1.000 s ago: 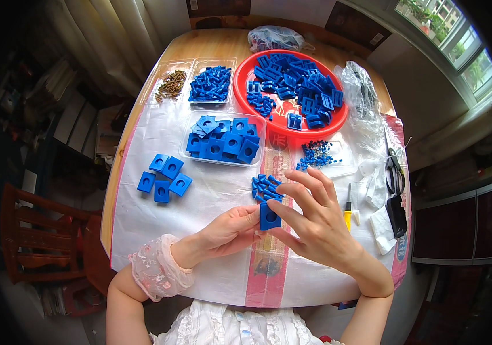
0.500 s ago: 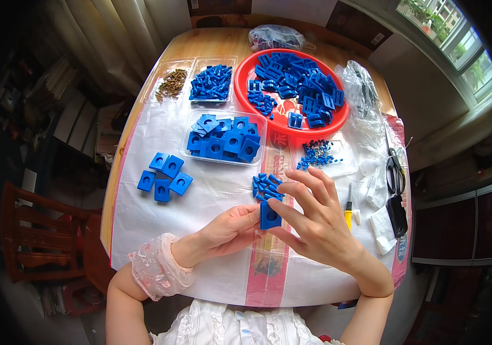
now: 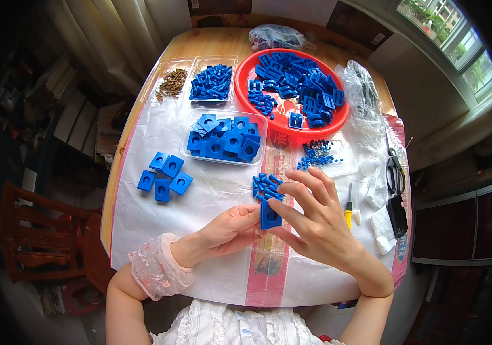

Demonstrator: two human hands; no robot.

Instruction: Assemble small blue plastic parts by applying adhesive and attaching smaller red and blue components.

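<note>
Between my hands, over the front middle of the table, is a small blue square plastic piece point(image 3: 270, 216) with a round hollow in its face. My left hand point(image 3: 230, 231) pinches its left edge between thumb and fingers. From the right, my right hand point(image 3: 315, 218) grips it with thumb and index finger, while its other fingers are raised and spread. Just beyond the piece lies a small pile of blue cone-shaped parts point(image 3: 264, 185). Several similar blue square pieces point(image 3: 162, 190) lie loose to the left.
A clear tray of blue squares point(image 3: 192, 159) stands mid-table. Behind are a red basin point(image 3: 346, 109) of blue parts, a tray of blue pegs point(image 3: 210, 83) and brass-coloured pins point(image 3: 172, 84). To the right lie tiny blue bits point(image 3: 317, 154), a yellow-handled screwdriver point(image 3: 348, 214) and black scissors point(image 3: 394, 172).
</note>
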